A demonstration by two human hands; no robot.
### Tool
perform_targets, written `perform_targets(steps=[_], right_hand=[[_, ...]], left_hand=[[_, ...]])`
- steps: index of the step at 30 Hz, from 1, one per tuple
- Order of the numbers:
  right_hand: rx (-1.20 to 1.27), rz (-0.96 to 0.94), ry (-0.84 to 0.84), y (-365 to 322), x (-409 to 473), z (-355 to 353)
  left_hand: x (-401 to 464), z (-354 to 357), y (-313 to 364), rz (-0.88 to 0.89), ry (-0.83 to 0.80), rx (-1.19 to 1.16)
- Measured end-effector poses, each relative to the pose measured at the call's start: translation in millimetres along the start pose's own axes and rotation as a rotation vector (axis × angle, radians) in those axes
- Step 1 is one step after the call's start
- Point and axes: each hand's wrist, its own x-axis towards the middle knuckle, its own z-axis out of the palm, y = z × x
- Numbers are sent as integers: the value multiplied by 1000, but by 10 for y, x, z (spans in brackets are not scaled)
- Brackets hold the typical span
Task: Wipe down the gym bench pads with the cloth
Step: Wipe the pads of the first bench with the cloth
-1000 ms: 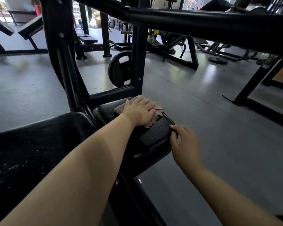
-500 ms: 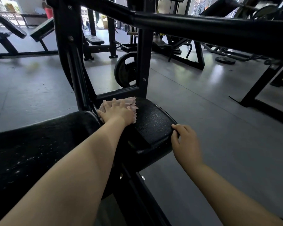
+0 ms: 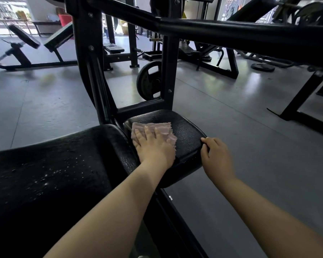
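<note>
The cloth [image 3: 153,130] lies on the small seat pad [image 3: 186,133], pressed flat under our left hand [image 3: 155,146], fingers straight. It looks soft, light and bunchable, so we judge a spread palm best. Our right hand [image 3: 215,157] grips the pad's edge.
</note>
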Motion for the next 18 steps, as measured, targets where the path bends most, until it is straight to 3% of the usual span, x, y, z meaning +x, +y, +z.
perform_targets(steps=[11,18], right_hand=[[-23,-12,27,13,1,10],[3,-20,42,41,2,37]], left_hand=[[-429,163,3,204,54,166],[151,-46,53,71,-98,107]])
